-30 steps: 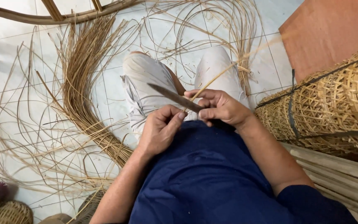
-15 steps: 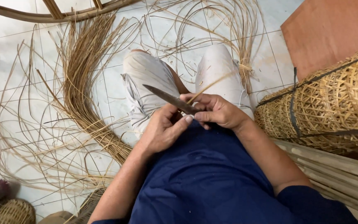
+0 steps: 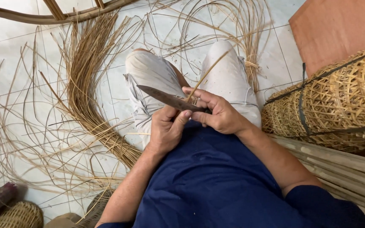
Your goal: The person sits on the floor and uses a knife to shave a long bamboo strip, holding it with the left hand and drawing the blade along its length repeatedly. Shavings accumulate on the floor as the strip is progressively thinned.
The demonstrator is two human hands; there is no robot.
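Knife point(image 3: 165, 98) handle hidden in right hand point(image 3: 218, 115) grip.

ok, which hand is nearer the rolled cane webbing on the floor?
Right. The right hand sits beside the rolled cane webbing, holding the knife; the left hand is further off, on the other side of the lap.

Seen from 1 camera worn on the head of a seated person, the view tilts steeply down over the chest and lap to the tiled floor point(image 3: 5, 63) ahead. The hands sit close, near the frame's centre; the knees point toward the top edge. A woven basket point(image 3: 339, 105) fills the right side, cane strips point(image 3: 85, 76) the left.
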